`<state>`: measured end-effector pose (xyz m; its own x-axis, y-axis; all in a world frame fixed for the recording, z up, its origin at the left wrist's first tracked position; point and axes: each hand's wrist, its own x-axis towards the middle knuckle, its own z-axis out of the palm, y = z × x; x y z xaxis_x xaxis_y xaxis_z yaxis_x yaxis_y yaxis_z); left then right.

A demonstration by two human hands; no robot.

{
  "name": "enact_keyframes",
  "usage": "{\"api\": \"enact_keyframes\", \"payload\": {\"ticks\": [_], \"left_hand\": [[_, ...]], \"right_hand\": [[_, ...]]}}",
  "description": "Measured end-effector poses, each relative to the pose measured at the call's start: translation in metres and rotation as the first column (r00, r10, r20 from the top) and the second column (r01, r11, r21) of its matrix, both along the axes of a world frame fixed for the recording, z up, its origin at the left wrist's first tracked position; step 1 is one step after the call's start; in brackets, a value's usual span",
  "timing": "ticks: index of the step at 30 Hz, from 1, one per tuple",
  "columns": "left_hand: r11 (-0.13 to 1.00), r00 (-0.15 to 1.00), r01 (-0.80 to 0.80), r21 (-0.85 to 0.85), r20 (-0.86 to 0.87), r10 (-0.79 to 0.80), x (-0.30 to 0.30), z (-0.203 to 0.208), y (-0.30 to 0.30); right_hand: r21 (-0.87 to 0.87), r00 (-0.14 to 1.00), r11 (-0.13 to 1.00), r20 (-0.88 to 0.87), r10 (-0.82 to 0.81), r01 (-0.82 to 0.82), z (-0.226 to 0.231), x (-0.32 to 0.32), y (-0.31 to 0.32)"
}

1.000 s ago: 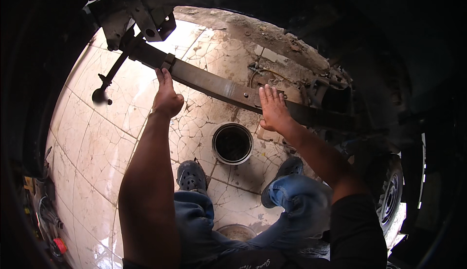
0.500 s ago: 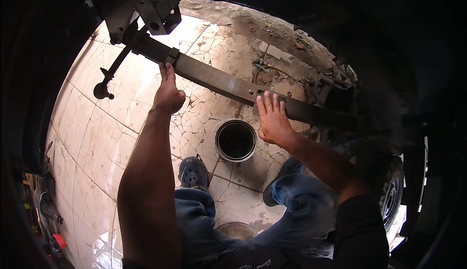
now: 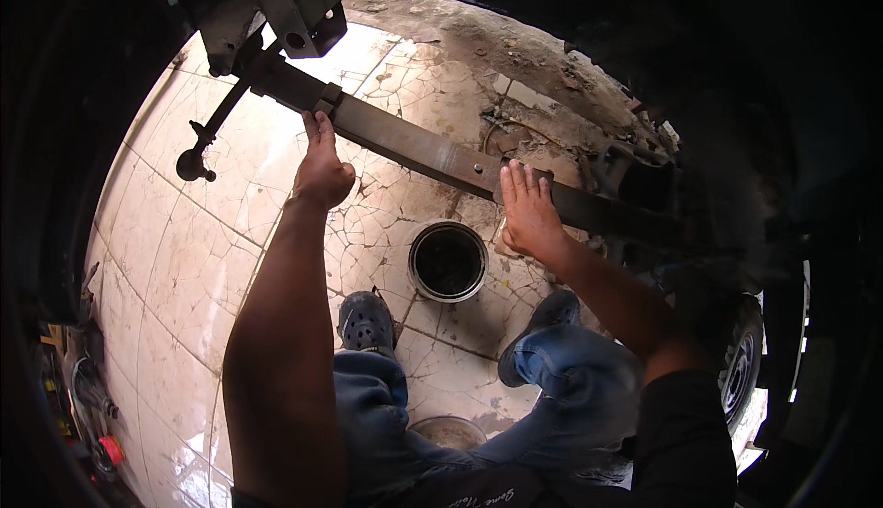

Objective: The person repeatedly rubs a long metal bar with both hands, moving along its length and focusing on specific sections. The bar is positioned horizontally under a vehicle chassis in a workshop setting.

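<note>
A long steel leaf spring (image 3: 414, 149) slants from upper left to lower right across the view. With two fingers stretched out, my left hand (image 3: 324, 166) touches its near edge by the clamp band (image 3: 329, 98); the other fingers are partly hidden. My right hand (image 3: 530, 212) lies with straight fingers on the spring, right of a small bolt head (image 3: 478, 169). Under these fingers a thin dark sheet (image 3: 549, 181), which looks like sandpaper, is pressed against the metal. Most of it is covered by the hand.
An open round can (image 3: 448, 262), dark inside, stands on the cracked tile floor (image 3: 193, 260) between my feet. A rod with a ball joint (image 3: 191, 166) hangs at the left. A wheel (image 3: 741, 365) is at the right, and tools (image 3: 87, 388) lie at the lower left.
My right hand has slid a little to the right along the spring, and the dark sheet has moved with it. My left hand stays by the clamp band.
</note>
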<state>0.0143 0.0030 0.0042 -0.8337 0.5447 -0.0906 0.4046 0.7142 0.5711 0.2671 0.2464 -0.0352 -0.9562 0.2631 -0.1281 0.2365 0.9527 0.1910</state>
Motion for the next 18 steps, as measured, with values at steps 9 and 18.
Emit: {"api": "enact_keyframes", "payload": {"ticks": [9, 18], "left_hand": [[0.999, 0.999, 0.033, -0.041, -0.022, -0.034, 0.0, 0.002, -0.006], [0.999, 1.0, 0.015, -0.034, -0.013, -0.015, 0.004, 0.008, -0.001]], "right_hand": [[0.02, 1.0, 1.0, 0.012, 0.011, -0.011, 0.0, 0.014, -0.019], [-0.05, 0.999, 0.998, 0.024, -0.037, 0.038, 0.002, -0.011, 0.0]]}}
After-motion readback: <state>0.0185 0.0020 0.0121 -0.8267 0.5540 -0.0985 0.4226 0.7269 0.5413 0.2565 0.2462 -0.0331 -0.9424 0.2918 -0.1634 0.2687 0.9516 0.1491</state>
